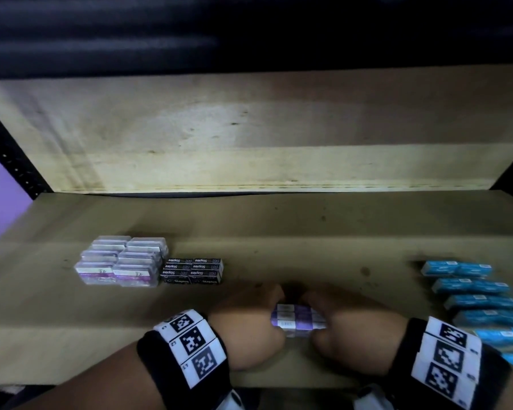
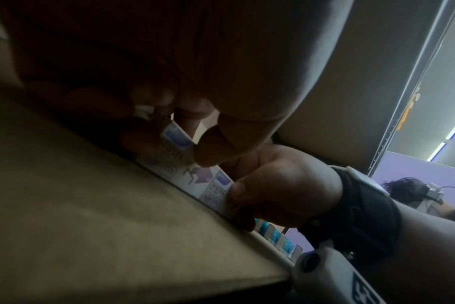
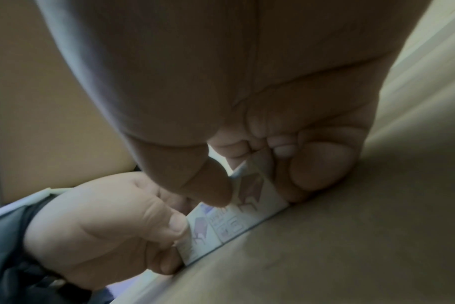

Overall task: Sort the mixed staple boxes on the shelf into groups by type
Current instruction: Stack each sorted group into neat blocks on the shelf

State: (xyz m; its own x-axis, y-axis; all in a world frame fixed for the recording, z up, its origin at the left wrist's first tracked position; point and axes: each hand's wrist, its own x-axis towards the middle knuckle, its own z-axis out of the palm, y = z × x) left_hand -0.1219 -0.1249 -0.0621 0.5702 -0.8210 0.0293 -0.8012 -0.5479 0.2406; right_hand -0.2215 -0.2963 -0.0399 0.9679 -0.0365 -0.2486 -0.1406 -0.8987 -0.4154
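A small cluster of purple-and-white staple boxes (image 1: 297,320) sits on the wooden shelf (image 1: 249,238) near its front edge. My left hand (image 1: 249,318) grips the cluster from the left, my right hand (image 1: 350,324) from the right. The left wrist view shows the purple-and-white boxes (image 2: 195,176) on the board, with thumbs and curled fingers pinching them. In the right wrist view the same boxes (image 3: 231,222) are pinched between both hands. The far side of the cluster is hidden behind my fingers.
Clear plastic staple cases (image 1: 122,260) are stacked at the left, with black Staples boxes (image 1: 193,270) right beside them. Several blue boxes (image 1: 480,300) run in a row along the right edge. A wooden back panel (image 1: 249,137) closes the rear.
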